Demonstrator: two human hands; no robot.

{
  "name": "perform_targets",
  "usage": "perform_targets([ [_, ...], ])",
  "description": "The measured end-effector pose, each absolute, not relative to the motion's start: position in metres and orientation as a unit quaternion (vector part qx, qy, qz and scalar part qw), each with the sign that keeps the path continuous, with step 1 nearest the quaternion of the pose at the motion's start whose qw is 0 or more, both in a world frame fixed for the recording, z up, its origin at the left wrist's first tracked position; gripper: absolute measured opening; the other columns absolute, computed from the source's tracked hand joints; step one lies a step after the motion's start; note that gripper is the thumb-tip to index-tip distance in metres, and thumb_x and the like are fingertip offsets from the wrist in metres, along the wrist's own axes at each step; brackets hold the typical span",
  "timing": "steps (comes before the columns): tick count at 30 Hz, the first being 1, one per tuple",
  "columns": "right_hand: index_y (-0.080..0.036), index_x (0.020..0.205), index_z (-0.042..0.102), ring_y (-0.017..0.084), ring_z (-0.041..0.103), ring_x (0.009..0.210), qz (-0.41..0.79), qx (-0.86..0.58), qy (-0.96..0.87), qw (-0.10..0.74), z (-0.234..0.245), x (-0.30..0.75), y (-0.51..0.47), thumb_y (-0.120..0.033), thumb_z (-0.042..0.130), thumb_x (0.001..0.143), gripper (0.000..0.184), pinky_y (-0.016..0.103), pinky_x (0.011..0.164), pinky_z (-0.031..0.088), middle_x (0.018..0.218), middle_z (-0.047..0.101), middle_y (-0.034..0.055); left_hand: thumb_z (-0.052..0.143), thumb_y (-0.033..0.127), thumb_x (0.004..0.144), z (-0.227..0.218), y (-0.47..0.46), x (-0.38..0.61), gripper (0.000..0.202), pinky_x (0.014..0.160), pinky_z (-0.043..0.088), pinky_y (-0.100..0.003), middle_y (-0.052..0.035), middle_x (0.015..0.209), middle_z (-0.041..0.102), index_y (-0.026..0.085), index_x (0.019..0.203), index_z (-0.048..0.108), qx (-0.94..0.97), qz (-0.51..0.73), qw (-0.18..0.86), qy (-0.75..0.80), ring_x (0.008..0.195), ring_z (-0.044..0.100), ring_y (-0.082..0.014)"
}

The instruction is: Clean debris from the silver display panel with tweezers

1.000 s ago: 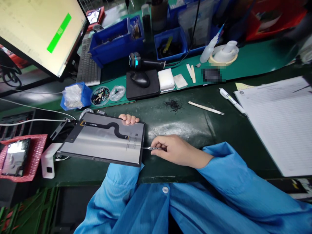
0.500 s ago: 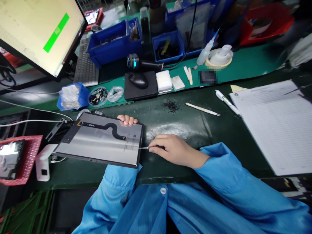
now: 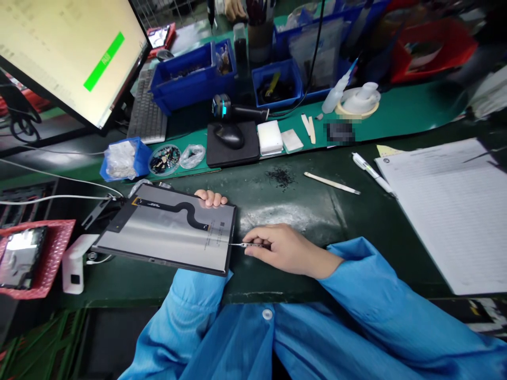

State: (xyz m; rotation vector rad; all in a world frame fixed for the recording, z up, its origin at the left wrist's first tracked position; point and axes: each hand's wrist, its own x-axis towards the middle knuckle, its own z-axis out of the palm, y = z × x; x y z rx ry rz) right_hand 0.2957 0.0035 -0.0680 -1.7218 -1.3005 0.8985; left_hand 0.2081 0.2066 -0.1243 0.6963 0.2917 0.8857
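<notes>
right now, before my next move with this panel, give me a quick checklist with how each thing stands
1. Panel held: ok, the left hand has its fingers over the far edge.
2. Metal tool in hand: ok, pinched in the right hand.
3. Tool tip touching the panel: cannot tell; it meets the right edge in view, but contact is too fine to see.
4. Black ribbon cable away from the tip: ok.
5. Bench free of debris: not ok, dark scraps lie beyond the right hand.
6. Panel's underside: cannot tell, hidden.
</notes>
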Motion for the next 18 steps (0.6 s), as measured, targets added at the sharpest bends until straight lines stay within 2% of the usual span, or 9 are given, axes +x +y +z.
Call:
perform_targets([
  [3, -0.022, 0.097, 0.073, 0.015, 0.067, 0.076, 0.354, -0.679, -0.511, 0.391, -0.0678, 0.2959, 0.004, -0.025, 0.075, 0.09, 0.007, 0.026, 0.069, 0.047, 0.083, 0.073, -0.0009, 0.053, 0.047, 0.092, -0.1243, 0.2061, 0.2078, 0.036, 0.059, 0.049, -0.024, 0.0055, 0.058, 0.028, 0.021, 0.071, 0.039, 0.338, 0.421, 0.827, 0.157, 0.052, 0.038, -0.0105],
  [4, -0.022, 0.094, 0.073, 0.016, 0.067, 0.078, 0.339, -0.674, -0.526, 0.393, -0.0681, 0.2963, 0.0041, -0.025, 0.073, 0.092, 0.004, 0.027, 0.071, 0.048, 0.086, 0.073, 0.0002, 0.051, 0.049, 0.094, -0.1246, 0.2065, 0.2073, 0.037, 0.06, 0.049, -0.024, 0.0052, 0.059, 0.029, 0.021, 0.071, 0.04, 0.349, 0.421, 0.822, 0.162, 0.052, 0.039, -0.0106],
  [8, -0.021, 0.093, 0.075, 0.017, 0.067, 0.083, 0.318, -0.662, -0.549, 0.4, -0.0697, 0.297, 0.0038, -0.026, 0.061, 0.101, 0.016, 0.029, 0.076, 0.048, 0.09, 0.074, 0.0023, 0.045, 0.051, 0.1, -0.1269, 0.2102, 0.2042, 0.042, 0.061, 0.048, -0.027, 0.0037, 0.058, 0.031, 0.022, 0.07, 0.042, 0.387, 0.418, 0.803, 0.174, 0.053, 0.038, -0.0123],
  [12, -0.022, 0.098, 0.073, 0.014, 0.066, 0.071, 0.388, -0.674, -0.486, 0.399, -0.0692, 0.2959, 0.0038, -0.027, 0.072, 0.093, 0.008, 0.026, 0.066, 0.047, 0.079, 0.073, -0.002, 0.043, 0.052, 0.101, -0.1296, 0.2134, 0.2029, 0.043, 0.063, 0.047, -0.029, 0.0026, 0.058, 0.031, 0.022, 0.07, 0.045, 0.395, 0.42, 0.797, 0.184, 0.054, 0.038, -0.0142],
  [14, -0.021, 0.096, 0.073, 0.014, 0.065, 0.072, 0.379, -0.676, -0.49, 0.399, -0.0686, 0.296, 0.0044, -0.025, 0.076, 0.09, 0.008, 0.026, 0.066, 0.046, 0.08, 0.072, -0.0017, 0.041, 0.053, 0.102, -0.1302, 0.2139, 0.2029, 0.044, 0.064, 0.047, -0.03, 0.0022, 0.058, 0.031, 0.022, 0.07, 0.045, 0.399, 0.42, 0.793, 0.192, 0.055, 0.039, -0.015],
  [16, -0.02, 0.092, 0.073, 0.015, 0.066, 0.078, 0.342, -0.672, -0.522, 0.399, -0.0681, 0.2968, 0.0051, -0.024, 0.071, 0.093, 0.004, 0.027, 0.071, 0.047, 0.085, 0.073, 0.0007, 0.038, 0.053, 0.102, -0.1303, 0.2136, 0.203, 0.044, 0.065, 0.046, -0.031, 0.0018, 0.059, 0.031, 0.023, 0.071, 0.045, 0.401, 0.419, 0.79, 0.201, 0.057, 0.039, -0.0157],
  [18, -0.02, 0.09, 0.074, 0.016, 0.066, 0.082, 0.321, -0.666, -0.543, 0.399, -0.0678, 0.2974, 0.0054, -0.025, 0.065, 0.098, 0.012, 0.029, 0.076, 0.047, 0.088, 0.073, 0.0021, 0.035, 0.053, 0.103, -0.1298, 0.2128, 0.203, 0.045, 0.066, 0.046, -0.032, 0.0015, 0.06, 0.032, 0.023, 0.071, 0.045, 0.401, 0.42, 0.787, 0.207, 0.057, 0.039, -0.0161],
])
